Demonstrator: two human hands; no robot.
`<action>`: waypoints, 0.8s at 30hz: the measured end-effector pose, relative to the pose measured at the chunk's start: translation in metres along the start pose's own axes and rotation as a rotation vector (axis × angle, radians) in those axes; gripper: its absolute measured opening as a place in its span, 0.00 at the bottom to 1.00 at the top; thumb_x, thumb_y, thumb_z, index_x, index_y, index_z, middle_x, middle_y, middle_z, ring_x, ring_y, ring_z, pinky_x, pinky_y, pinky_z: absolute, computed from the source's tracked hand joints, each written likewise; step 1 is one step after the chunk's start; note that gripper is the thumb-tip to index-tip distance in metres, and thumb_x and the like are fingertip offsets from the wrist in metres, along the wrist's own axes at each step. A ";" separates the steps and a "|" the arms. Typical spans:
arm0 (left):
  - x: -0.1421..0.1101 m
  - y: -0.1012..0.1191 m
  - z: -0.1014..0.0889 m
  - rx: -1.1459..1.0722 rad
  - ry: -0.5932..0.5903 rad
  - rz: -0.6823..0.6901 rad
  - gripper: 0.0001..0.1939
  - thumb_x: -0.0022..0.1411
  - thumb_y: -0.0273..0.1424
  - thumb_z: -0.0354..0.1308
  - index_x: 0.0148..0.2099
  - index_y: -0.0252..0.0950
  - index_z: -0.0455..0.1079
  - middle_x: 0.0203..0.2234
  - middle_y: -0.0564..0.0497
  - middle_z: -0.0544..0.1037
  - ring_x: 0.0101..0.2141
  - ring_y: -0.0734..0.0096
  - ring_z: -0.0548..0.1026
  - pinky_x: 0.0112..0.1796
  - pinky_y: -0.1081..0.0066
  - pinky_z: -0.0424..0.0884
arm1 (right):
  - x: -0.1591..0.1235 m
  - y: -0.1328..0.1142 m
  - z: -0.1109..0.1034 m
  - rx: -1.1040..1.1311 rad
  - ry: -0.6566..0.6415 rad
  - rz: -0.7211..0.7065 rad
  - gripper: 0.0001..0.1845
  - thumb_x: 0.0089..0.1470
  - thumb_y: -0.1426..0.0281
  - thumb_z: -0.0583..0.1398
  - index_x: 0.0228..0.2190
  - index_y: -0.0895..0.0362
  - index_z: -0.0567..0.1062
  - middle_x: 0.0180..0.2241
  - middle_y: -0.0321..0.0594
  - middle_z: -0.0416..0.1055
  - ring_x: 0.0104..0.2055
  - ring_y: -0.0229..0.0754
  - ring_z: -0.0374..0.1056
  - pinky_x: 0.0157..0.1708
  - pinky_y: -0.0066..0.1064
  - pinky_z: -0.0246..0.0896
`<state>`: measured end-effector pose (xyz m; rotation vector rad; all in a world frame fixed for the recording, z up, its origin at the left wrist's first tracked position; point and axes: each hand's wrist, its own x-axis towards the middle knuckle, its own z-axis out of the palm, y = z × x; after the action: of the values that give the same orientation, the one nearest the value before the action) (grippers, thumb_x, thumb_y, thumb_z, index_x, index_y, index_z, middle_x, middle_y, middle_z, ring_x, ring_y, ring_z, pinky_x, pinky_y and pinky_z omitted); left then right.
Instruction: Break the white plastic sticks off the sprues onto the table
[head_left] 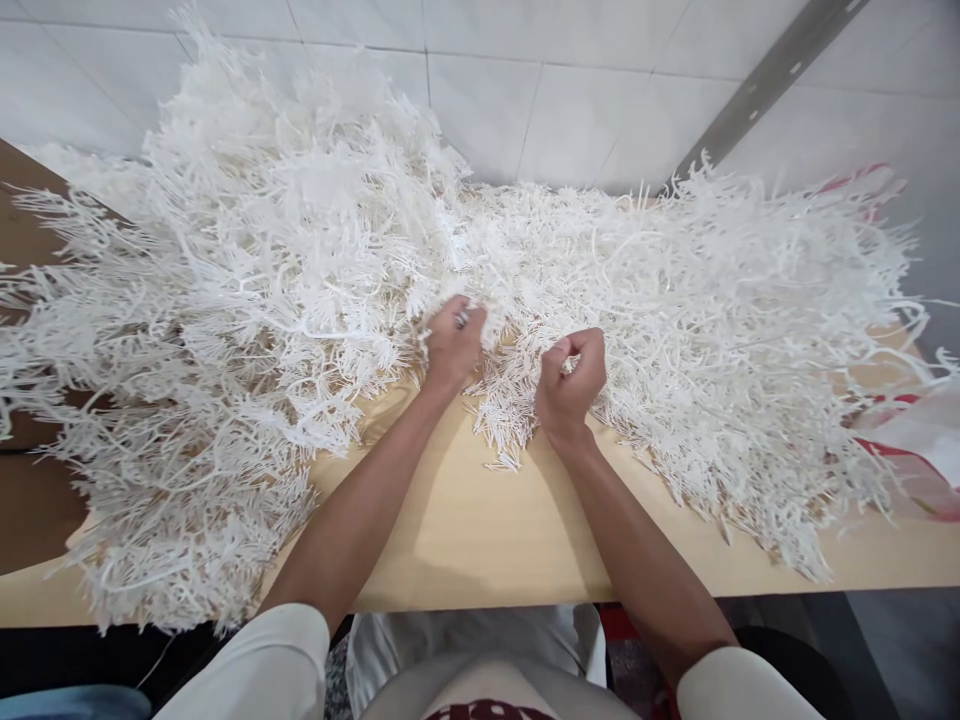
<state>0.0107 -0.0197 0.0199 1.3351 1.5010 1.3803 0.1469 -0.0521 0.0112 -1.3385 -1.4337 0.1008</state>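
My left hand (454, 345), with a ring on one finger, is at the inner edge of a tall pile of white branching strands (270, 270). Its fingers curl round some of these strands, slightly blurred. To the right, my right hand (571, 385) is closed, thumb against the bent forefinger. Whatever it may hold is hidden inside the fist. Between and below the hands lies a small heap of short white sticks (506, 410). A wide, lower pile of white strands (735, 330) spreads beside my right hand.
Both piles rest on a light wooden table (480, 540), whose front edge is close to my body. Cardboard (34, 500) stands at the left. A red and white plastic bag (919, 450) lies at the right. Behind is a tiled wall (495, 90) with a slanting grey metal bar (765, 85).
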 end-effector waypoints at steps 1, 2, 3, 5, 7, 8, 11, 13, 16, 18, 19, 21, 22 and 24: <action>0.001 -0.002 -0.001 -0.021 0.066 -0.012 0.13 0.62 0.35 0.54 0.27 0.38 0.61 0.16 0.60 0.58 0.18 0.80 0.56 0.21 0.75 0.52 | 0.001 0.001 -0.002 0.039 0.021 0.038 0.11 0.62 0.67 0.52 0.27 0.53 0.62 0.26 0.32 0.60 0.29 0.36 0.57 0.33 0.34 0.54; 0.001 -0.003 -0.001 -0.039 0.071 0.015 0.14 0.63 0.36 0.53 0.27 0.38 0.60 0.16 0.60 0.57 0.18 0.80 0.56 0.21 0.75 0.52 | 0.003 0.002 -0.004 0.072 0.022 0.069 0.10 0.62 0.67 0.52 0.28 0.53 0.64 0.27 0.33 0.62 0.30 0.36 0.60 0.34 0.34 0.56; 0.001 -0.004 -0.001 -0.033 0.005 0.058 0.14 0.64 0.38 0.53 0.28 0.38 0.61 0.16 0.60 0.58 0.18 0.80 0.57 0.21 0.75 0.52 | 0.005 0.002 -0.005 0.098 0.002 0.088 0.10 0.63 0.66 0.52 0.30 0.53 0.66 0.29 0.34 0.66 0.33 0.37 0.63 0.36 0.34 0.59; -0.002 -0.003 -0.001 0.017 -0.139 0.153 0.15 0.65 0.42 0.53 0.30 0.38 0.64 0.16 0.60 0.60 0.18 0.80 0.59 0.22 0.75 0.55 | 0.008 0.003 -0.006 0.127 -0.041 0.094 0.10 0.64 0.64 0.52 0.38 0.53 0.71 0.38 0.38 0.71 0.41 0.39 0.68 0.42 0.36 0.63; -0.005 -0.003 0.000 0.081 -0.203 0.219 0.14 0.65 0.44 0.53 0.34 0.38 0.67 0.18 0.59 0.64 0.19 0.79 0.62 0.24 0.75 0.58 | 0.011 0.003 -0.007 0.106 -0.061 0.063 0.12 0.64 0.63 0.53 0.44 0.51 0.73 0.45 0.41 0.72 0.49 0.41 0.68 0.50 0.40 0.63; -0.006 -0.003 0.001 0.102 -0.208 0.247 0.13 0.65 0.43 0.53 0.37 0.39 0.68 0.20 0.58 0.68 0.20 0.79 0.65 0.25 0.75 0.61 | 0.011 0.002 -0.007 0.092 -0.075 0.044 0.13 0.64 0.63 0.53 0.44 0.50 0.74 0.47 0.41 0.73 0.51 0.42 0.67 0.52 0.42 0.62; -0.008 -0.004 0.002 0.138 -0.253 0.356 0.10 0.63 0.38 0.56 0.43 0.39 0.69 0.33 0.55 0.77 0.27 0.78 0.73 0.33 0.74 0.68 | 0.011 0.001 -0.007 0.064 -0.142 0.019 0.13 0.64 0.61 0.54 0.42 0.50 0.76 0.46 0.40 0.75 0.53 0.44 0.67 0.56 0.46 0.59; -0.008 -0.005 0.003 0.183 -0.284 0.411 0.10 0.62 0.35 0.56 0.45 0.40 0.69 0.39 0.54 0.78 0.31 0.76 0.75 0.38 0.73 0.70 | 0.011 0.001 -0.006 0.072 -0.188 0.033 0.12 0.62 0.60 0.56 0.42 0.50 0.76 0.44 0.39 0.76 0.51 0.44 0.69 0.54 0.45 0.60; -0.009 -0.005 0.002 0.240 -0.293 0.419 0.11 0.63 0.36 0.56 0.47 0.40 0.68 0.42 0.53 0.78 0.31 0.76 0.75 0.39 0.72 0.71 | 0.010 0.003 -0.006 0.136 -0.190 0.098 0.11 0.60 0.59 0.59 0.37 0.52 0.76 0.37 0.36 0.77 0.41 0.39 0.71 0.44 0.36 0.65; -0.009 -0.004 0.001 0.222 -0.288 0.406 0.14 0.65 0.40 0.55 0.50 0.40 0.66 0.45 0.51 0.77 0.31 0.76 0.76 0.40 0.72 0.71 | 0.009 0.003 -0.005 0.177 -0.146 0.139 0.10 0.59 0.60 0.60 0.35 0.52 0.76 0.35 0.35 0.77 0.36 0.36 0.71 0.38 0.32 0.64; -0.009 -0.003 0.001 0.203 -0.280 0.396 0.16 0.66 0.41 0.54 0.52 0.40 0.64 0.47 0.51 0.76 0.31 0.76 0.76 0.40 0.72 0.71 | 0.009 0.003 -0.005 0.190 -0.117 0.154 0.10 0.59 0.60 0.60 0.35 0.53 0.76 0.35 0.35 0.77 0.35 0.35 0.70 0.37 0.31 0.64; -0.009 -0.003 0.000 0.174 -0.232 0.368 0.17 0.67 0.43 0.52 0.53 0.41 0.62 0.49 0.49 0.74 0.32 0.76 0.76 0.40 0.71 0.71 | 0.008 0.003 -0.005 0.211 -0.077 0.175 0.10 0.59 0.60 0.60 0.35 0.53 0.75 0.34 0.34 0.76 0.34 0.35 0.70 0.37 0.31 0.64; -0.009 -0.003 0.000 0.168 -0.193 0.349 0.17 0.67 0.43 0.51 0.53 0.41 0.61 0.49 0.49 0.74 0.32 0.76 0.75 0.39 0.71 0.70 | 0.007 0.002 -0.006 0.225 -0.076 0.186 0.10 0.59 0.60 0.60 0.35 0.53 0.75 0.33 0.34 0.76 0.34 0.35 0.70 0.37 0.31 0.64; -0.008 -0.003 0.001 0.157 -0.117 0.295 0.16 0.67 0.44 0.52 0.51 0.41 0.60 0.45 0.49 0.74 0.30 0.77 0.73 0.37 0.71 0.69 | 0.007 0.002 -0.007 0.244 -0.106 0.197 0.09 0.58 0.60 0.60 0.35 0.53 0.75 0.32 0.34 0.75 0.32 0.35 0.69 0.36 0.31 0.64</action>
<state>0.0124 -0.0271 0.0155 1.7617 1.3992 1.3546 0.1547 -0.0500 0.0169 -1.2827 -1.3263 0.4676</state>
